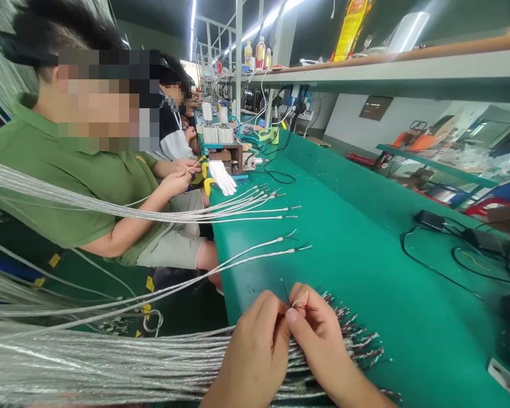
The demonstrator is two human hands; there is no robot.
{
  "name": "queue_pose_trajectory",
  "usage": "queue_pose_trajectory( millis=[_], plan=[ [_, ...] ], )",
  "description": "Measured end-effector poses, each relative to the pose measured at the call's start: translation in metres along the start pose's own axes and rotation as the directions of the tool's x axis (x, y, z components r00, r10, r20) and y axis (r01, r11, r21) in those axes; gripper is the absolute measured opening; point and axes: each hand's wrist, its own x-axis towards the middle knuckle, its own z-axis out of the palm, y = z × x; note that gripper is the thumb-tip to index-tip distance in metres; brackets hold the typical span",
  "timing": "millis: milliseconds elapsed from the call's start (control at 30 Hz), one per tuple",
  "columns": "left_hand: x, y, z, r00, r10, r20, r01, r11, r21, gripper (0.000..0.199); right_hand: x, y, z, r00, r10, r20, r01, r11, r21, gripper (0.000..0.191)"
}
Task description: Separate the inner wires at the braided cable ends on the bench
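The left hand [257,345] and right hand [321,328] pinch thin wires [301,304] between their fingers; this seems unfinished. Beyond the fingers, separated cables [263,218] already show exposed ends; bundled cables [153,360] lie beneath.

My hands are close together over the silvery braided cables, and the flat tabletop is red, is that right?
Not quite: the flat tabletop is green, as the head view shows. Your left hand and right hand are close together over the silvery braided cables.
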Motion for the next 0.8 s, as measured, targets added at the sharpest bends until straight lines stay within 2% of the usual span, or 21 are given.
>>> queue_pose_trajectory(
  millis=[133,233,367,500,667,800],
  plan=[
    [-0.003,-0.003,0.004,0.999,0.033,0.027,-0.033,0.999,-0.004,0.024,-0.001,0.002,-0.001,1.000,-0.008,0.009,0.008,1.000,-0.013,0.030],
    [-0.004,-0.002,0.004,0.999,0.031,0.028,-0.030,0.999,-0.013,0.024,-0.002,0.000,0.000,1.000,-0.007,-0.005,0.007,1.000,0.008,0.024],
    [-0.002,-0.001,0.002,0.999,0.042,0.017,-0.041,0.998,-0.044,0.023,-0.003,-0.003,0.003,0.995,-0.040,-0.093,0.040,0.999,-0.003,0.007],
    [0.001,0.003,-0.002,0.998,0.015,0.058,-0.011,0.998,-0.060,0.021,-0.004,-0.001,0.003,0.985,-0.069,-0.156,0.067,0.998,-0.021,0.002],
    [0.002,0.012,-0.012,0.992,-0.029,0.126,0.033,0.999,-0.031,0.021,-0.005,0.004,0.000,0.978,-0.026,-0.207,0.025,1.000,-0.008,0.009],
    [0.002,0.016,-0.016,0.995,-0.017,0.101,0.023,0.998,-0.052,0.026,-0.006,0.004,-0.001,0.982,-0.031,-0.184,0.032,0.999,-0.002,0.006]
  ],
)
